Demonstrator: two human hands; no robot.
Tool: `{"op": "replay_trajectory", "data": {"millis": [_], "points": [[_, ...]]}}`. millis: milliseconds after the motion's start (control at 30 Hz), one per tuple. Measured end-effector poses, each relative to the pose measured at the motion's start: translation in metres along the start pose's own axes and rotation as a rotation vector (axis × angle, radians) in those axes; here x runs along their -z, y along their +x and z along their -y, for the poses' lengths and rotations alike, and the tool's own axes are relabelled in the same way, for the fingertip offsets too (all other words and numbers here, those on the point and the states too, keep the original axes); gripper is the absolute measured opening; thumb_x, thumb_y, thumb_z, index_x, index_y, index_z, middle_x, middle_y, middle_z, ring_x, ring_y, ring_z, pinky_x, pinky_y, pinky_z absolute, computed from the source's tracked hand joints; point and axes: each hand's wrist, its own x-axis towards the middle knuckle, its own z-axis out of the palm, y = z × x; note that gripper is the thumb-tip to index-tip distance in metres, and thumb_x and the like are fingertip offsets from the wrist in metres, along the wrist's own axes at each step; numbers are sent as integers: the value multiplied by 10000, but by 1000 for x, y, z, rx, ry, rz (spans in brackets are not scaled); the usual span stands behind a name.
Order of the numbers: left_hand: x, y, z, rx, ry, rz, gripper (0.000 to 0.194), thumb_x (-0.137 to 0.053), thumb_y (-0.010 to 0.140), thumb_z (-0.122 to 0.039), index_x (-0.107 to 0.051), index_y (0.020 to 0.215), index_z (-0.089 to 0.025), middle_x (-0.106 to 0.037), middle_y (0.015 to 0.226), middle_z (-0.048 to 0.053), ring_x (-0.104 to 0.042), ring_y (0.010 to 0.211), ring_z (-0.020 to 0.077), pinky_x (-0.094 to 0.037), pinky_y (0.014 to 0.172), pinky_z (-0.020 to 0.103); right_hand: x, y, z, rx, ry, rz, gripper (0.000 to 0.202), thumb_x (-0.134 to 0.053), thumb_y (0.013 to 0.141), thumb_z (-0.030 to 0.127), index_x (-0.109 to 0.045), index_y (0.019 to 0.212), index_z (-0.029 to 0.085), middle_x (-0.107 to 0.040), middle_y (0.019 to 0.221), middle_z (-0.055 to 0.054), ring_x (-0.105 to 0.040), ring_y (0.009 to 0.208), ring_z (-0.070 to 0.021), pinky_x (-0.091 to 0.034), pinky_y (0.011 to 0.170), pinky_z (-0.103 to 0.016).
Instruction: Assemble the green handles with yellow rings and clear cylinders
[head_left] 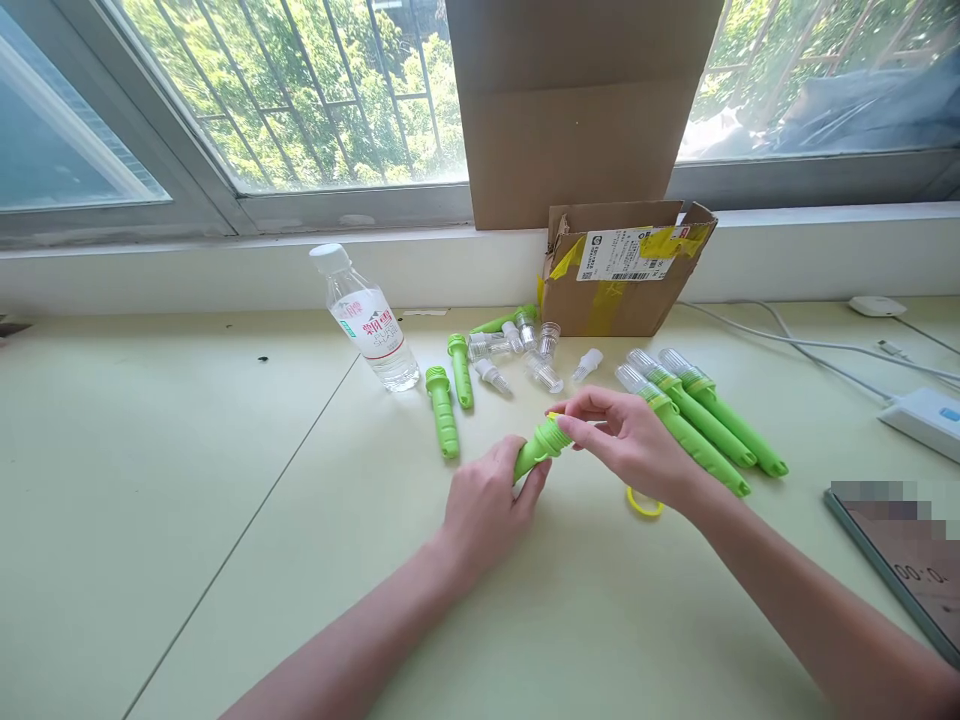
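My left hand is closed around a green plastic handle, its threaded end tilted up to the right. At that end, the fingers of my right hand pinch a small yellow ring, partly hidden by the fingertips. Another yellow ring lies flat on the table below my right wrist. Three green handles with clear caps lie side by side to the right. Left of my hands are loose green handles, and beyond them lie several clear ribbed caps and white ribbed pieces.
A water bottle stands at the back left. Behind the loose parts is an open cardboard box against the window ledge. White cables and a power strip lie at right, with a phone nearer me.
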Motion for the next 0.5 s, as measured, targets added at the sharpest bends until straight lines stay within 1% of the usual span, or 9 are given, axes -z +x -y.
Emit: {"op": "replay_trajectory", "data": {"millis": [167,333,400,500], "points": [[0,0,0,19,-18,6,172,-437,938,-369,-503,918,-211,-533,611,-42,-445,463,117,-291,497,230,0,0,-1,-2,24,-37,199,-592,849,406,-614,795,215,-666,979,-39,-638,850,-182,-541,691,-302],[2,1,0,37,-42,16,178,-436,936,-375,-494,898,-212,-511,603,-48,-424,462,115,-287,499,228,-1,-1,0,19,28,-38,194,-604,843,393,-611,798,204,-663,992,-44,-642,833,-171,-552,682,-297],[2,1,-1,41,-46,19,178,-434,936,-374,-492,894,-212,-503,599,-50,-420,462,115,-285,500,227,-1,-1,-1,30,32,-49,183,-622,832,387,-601,823,205,-661,994,-43,-645,844,-171,-561,681,-295],[3,1,-1,46,-49,16,178,-437,935,-376,-493,893,-213,-499,598,-50,-426,470,117,-285,503,226,-1,0,-2,39,13,-69,196,-645,818,375,-608,929,217,-658,1011,-42,-644,876,-174,-574,689,-295]]}}
